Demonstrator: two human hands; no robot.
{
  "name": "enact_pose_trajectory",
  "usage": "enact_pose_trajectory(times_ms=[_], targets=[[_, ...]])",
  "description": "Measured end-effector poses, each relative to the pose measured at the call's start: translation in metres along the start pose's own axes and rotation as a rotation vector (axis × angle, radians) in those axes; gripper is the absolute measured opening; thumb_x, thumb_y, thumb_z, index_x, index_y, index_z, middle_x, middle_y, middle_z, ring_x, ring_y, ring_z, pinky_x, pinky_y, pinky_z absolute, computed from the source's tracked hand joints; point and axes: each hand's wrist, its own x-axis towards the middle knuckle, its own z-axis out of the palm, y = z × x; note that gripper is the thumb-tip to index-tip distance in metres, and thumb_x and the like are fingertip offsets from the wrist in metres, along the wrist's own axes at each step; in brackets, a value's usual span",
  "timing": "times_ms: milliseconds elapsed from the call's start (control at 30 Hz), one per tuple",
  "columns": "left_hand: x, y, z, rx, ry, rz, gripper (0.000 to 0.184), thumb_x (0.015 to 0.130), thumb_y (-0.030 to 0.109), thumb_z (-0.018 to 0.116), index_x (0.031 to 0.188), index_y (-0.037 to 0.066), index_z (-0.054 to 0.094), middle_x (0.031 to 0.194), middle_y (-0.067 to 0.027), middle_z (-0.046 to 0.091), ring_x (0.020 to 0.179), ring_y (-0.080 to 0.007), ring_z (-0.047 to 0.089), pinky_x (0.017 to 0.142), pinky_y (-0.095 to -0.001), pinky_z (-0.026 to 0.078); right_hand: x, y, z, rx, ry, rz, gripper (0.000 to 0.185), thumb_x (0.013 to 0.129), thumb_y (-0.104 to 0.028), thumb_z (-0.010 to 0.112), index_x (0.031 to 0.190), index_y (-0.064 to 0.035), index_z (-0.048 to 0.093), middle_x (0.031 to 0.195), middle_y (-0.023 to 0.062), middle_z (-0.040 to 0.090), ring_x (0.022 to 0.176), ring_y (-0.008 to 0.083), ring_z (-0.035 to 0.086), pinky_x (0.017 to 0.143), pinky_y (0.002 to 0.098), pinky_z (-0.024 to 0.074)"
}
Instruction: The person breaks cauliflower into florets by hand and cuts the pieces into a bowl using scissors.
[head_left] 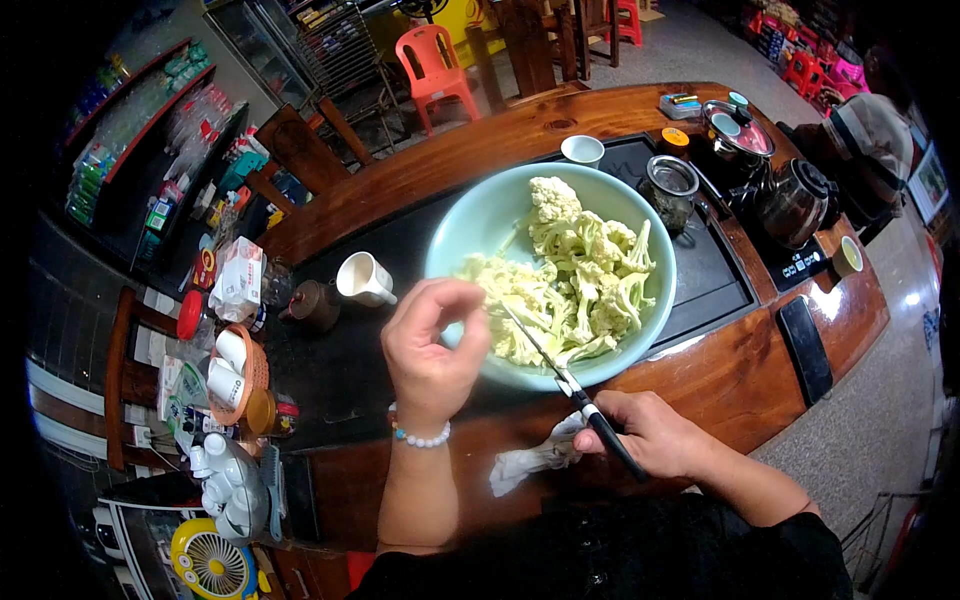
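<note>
From my camera feed, packaged goods [150, 150] fill the shelves at far left, above a yellow fan [212, 562] low in the view. Next come a woven basket [256, 375] holding white cups [226, 382], then a brown pot [316, 306] and a white pitcher [362, 277] on the bench [400, 165]. My left hand [432, 335], a beaded bracelet [424, 437] at its wrist, is curled over the left side of a pale green bowl [470, 210]. Its thumb and forefinger are bent narrowly together; I can't tell whether they pinch anything. Beyond the bench, a red plastic chair [432, 68] stands upright. The bowl holds cut cauliflower [585, 265], heaped mostly toward its right and near sides, and a small white cup [582, 151] sits just beyond the rim. A crumpled white cloth [528, 466] lies on the near side of the bowl. My right hand [655, 432] is closed around the black handle of a knife [612, 440], its blade slanting over the bowl toward my left hand. Farther right are a glass jar [671, 185], a lidded pot [738, 132], a dark phone [804, 350], a glass kettle [793, 205] and a small cup [848, 256].
</note>
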Motion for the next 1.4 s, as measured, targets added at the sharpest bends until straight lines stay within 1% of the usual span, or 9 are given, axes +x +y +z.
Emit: enact_pose_trajectory(times_ms=[433,633,833,1000,1100,1233,1267,1367,1400], targets=[[0.0,-0.002,0.001,-0.025,-0.057,0.027,0.014,0.074,-0.008,0.063,0.087,-0.002,0.064,0.088,-0.0082,0.065,0.079,-0.0127,0.065,0.073,-0.0242,0.054,0.004,0.001,-0.007,-0.067,0.02,-0.009,0.067,0.085,-0.065,0.055,0.094,0.0009,0.064,0.076,0.0209,0.064,0.078,0.0371,0.066,0.073,0.0446,0.05],[0.001,-0.003,-0.003,-0.05,-0.066,0.007,0.014,0.075,-0.009,0.061,0.088,-0.003,0.063,0.089,-0.0072,0.063,0.081,-0.0126,0.064,0.074,-0.0246,0.054,0.004,-0.005,-0.008,-0.058,0.035,-0.025,0.066,0.084,-0.065,0.057,0.088,0.0005,0.065,0.071,0.0192,0.064,0.073,0.0361,0.066,0.071,0.0443,0.0501],[0.001,-0.004,-0.007,-0.057,-0.075,-0.019,0.014,0.075,-0.01,0.06,0.087,-0.003,0.062,0.09,-0.0076,0.062,0.083,-0.0127,0.062,0.075,-0.0245,0.054,0.008,0.002,0.0,-0.017,0.027,-0.035,0.064,0.084,-0.065,0.057,0.082,-0.0014,0.066,0.067,0.0155,0.063,0.068,0.0307,0.065,0.067,0.041,0.0507],[0.002,-0.009,-0.009,-0.087,-0.043,-0.039,0.014,0.076,-0.009,0.059,0.088,-0.004,0.063,0.091,-0.0078,0.061,0.084,-0.0128,0.062,0.077,-0.0246,0.053,0.01,0.007,0.003,0.064,0.003,-0.033,0.057,0.088,-0.057,0.059,0.088,-0.0003,0.065,0.069,0.0134,0.062,0.066,0.0252,0.063,0.065,0.0388,0.0503],[0.004,-0.014,-0.011,0.01,-0.005,-0.107,0.016,0.077,-0.009,0.057,0.091,-0.004,0.064,0.093,-0.0076,0.061,0.086,-0.0125,0.062,0.078,-0.0246,0.052,0.009,0.021,0.008,0.205,0.036,-0.092,0.05,0.09,-0.05,0.061,0.093,0.0001,0.064,0.071,0.0097,0.061,0.066,0.0196,0.06,0.062,0.0359,0.049],[0.006,-0.026,-0.007,0.221,-0.044,0.028,0.026,0.077,-0.006,0.058,0.102,-0.004,0.066,0.107,-0.0127,0.064,0.092,-0.0224,0.065,0.087,-0.0305,0.05,-0.005,0.024,0.001,0.509,0.039,-0.026,0.043,0.091,-0.043,0.064,0.095,-0.0007,0.062,0.071,0.0024,0.058,0.066,0.0114,0.055,0.058,0.0279,0.0452],[0.005,-0.02,-0.005,0.271,-0.066,0.045,0.027,0.08,-0.005,0.059,0.105,-0.001,0.067,0.113,-0.0136,0.064,0.099,-0.0201,0.064,0.09,-0.0298,0.048,-0.008,0.028,0.0,0.543,0.071,-0.064,0.04,0.091,-0.042,0.064,0.094,-0.0019,0.061,0.072,-0.0004,0.056,0.065,0.008,0.053,0.057,0.0231,0.0424],[0.001,-0.015,0.007,0.257,-0.166,-0.01,0.021,0.079,-0.003,0.061,0.098,-0.001,0.07,0.102,-0.0126,0.068,0.093,-0.0196,0.065,0.086,-0.03,0.049,-0.016,0.04,-0.002,0.576,0.173,-0.109,0.039,0.091,-0.041,0.064,0.09,-0.0027,0.059,0.071,-0.0002,0.056,0.064,0.008,0.053,0.056,0.0227,0.0425],[0.0,-0.013,0.014,0.204,-0.225,-0.102,0.016,0.078,-0.002,0.063,0.092,-0.001,0.071,0.091,-0.0114,0.07,0.087,-0.0197,0.066,0.082,-0.0293,0.05,-0.02,0.038,-0.006,0.617,0.165,-0.112,0.038,0.092,-0.041,0.063,0.087,-0.0042,0.055,0.072,-0.001,0.054,0.066,0.0077,0.053,0.058,0.0228,0.0432]])
